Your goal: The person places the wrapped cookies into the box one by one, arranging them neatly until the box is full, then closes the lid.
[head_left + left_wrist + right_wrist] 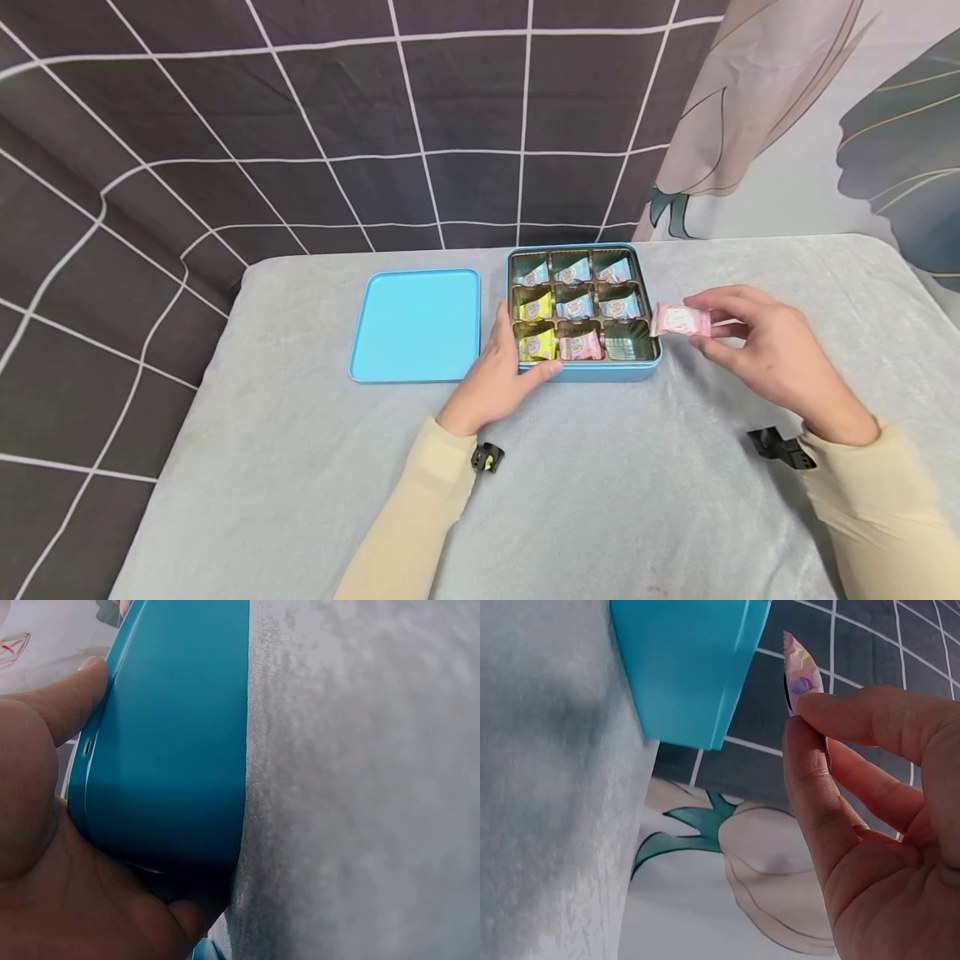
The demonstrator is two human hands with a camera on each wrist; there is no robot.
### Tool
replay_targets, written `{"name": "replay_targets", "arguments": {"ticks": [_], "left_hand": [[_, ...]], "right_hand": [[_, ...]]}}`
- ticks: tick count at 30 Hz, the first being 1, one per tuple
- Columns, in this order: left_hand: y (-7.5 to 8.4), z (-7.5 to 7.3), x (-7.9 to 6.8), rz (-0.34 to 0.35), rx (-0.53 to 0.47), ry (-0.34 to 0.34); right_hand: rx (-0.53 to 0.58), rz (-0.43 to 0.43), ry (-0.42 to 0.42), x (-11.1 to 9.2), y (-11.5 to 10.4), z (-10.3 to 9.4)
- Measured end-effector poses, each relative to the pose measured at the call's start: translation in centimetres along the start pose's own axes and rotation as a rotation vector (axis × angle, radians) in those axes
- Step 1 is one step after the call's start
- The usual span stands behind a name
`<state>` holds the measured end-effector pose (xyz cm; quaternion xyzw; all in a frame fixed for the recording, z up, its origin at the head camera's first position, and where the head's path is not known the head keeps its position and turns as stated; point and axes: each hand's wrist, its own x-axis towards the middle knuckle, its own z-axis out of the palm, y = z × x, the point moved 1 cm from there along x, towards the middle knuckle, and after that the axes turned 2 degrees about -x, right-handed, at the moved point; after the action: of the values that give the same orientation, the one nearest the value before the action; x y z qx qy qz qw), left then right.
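A pink-wrapped candy (681, 320) is pinched between the thumb and fingers of my right hand (772, 350), just right of the blue tin (600, 372). In the right wrist view the candy (801, 671) shows edge-on at the fingertips. My left hand (495, 375) holds the tin's front left corner, thumb over the front rim and fingers along the left side. Inside, a gold divided tray has blue candies (574, 307), yellow candies (537, 345) and one pink candy (581, 345). Its front right compartment (628, 342) holds no candy.
The blue lid (416, 325) lies flat on the grey cloth-covered table (300, 467), left of the tin. Behind the table hang a dark curtain with white grid lines (465, 108) and a pale patterned curtain (787, 125).
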<state>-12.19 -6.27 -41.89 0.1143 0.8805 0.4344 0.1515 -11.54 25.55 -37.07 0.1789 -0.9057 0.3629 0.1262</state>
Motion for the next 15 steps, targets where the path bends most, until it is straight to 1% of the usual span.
{"name": "replay_targets", "arguments": {"ticks": [4, 8, 15], "left_hand": [[0.00, 0.04, 0.04, -0.004, -0.004, -0.001], [0.03, 0.09, 0.07, -0.002, 0.003, -0.001], [0.01, 0.07, 0.07, -0.006, 0.002, 0.001]], "right_hand": [[-0.021, -0.033, -0.005, 0.08, -0.19, 0.37], [-0.034, -0.035, -0.014, 0.11, -0.49, 0.60], [-0.045, -0.072, -0.038, 0.33, -0.77, 1.04]]}}
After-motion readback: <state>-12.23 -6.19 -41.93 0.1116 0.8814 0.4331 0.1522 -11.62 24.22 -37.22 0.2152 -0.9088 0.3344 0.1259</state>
